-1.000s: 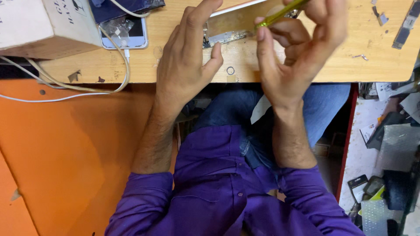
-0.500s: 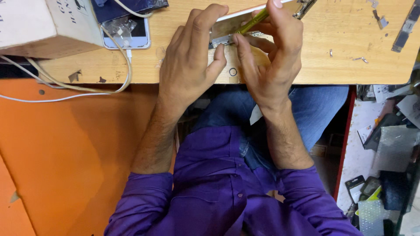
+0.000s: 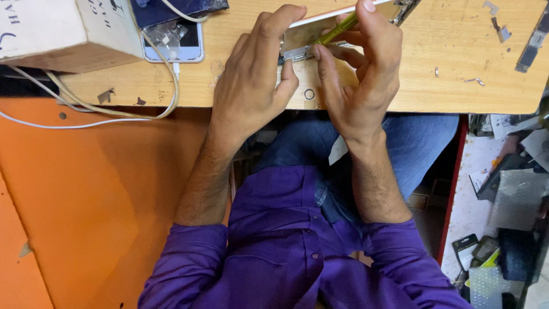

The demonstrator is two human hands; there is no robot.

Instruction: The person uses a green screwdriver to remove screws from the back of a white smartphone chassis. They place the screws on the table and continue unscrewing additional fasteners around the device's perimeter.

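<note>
My left hand (image 3: 251, 86) grips the flat silver metal phone housing (image 3: 311, 35) on the wooden surface (image 3: 446, 51); my right hand (image 3: 360, 80) pinches a yellow-green screwdriver (image 3: 334, 32) inside it. White cardboard box (image 3: 63, 28) at 10 o'clock, contents hidden.

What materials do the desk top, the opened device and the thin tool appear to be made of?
Desk top: probably wood or a wood-look laminate, pale yellow with visible grain lines, matte.
Opened device under the left hand: seemingly metal, a silvery plate with a dull sheen.
Thin tool in the right hand: yellow-green handle, likely plastic; its tip is hidden.
</note>
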